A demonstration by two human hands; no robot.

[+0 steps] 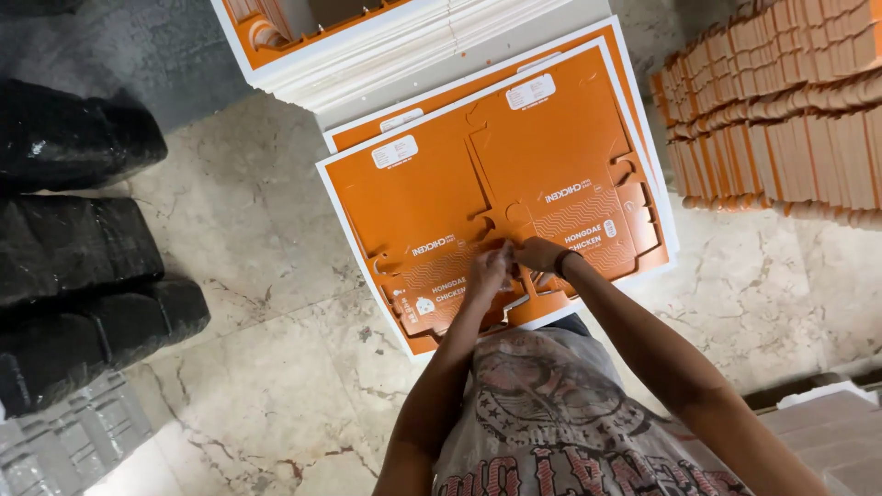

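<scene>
Atop stacked sheets, left hand [486, 272] and right hand [537, 253] pinch orange die-cut sheet [514, 156].

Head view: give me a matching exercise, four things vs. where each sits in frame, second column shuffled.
Things:
1. orange sheet
2. black bundles
3. folded orange stacks
4. hands (left hand, right hand)

Places:
A. left edge, on the floor
B. upper right
C. centre, on top of a white-edged sheet pile
D. at the sheet's near edge, fingertips together on the die-cut part

Pairs: 1-C, 2-A, 3-B, 4-D
</scene>
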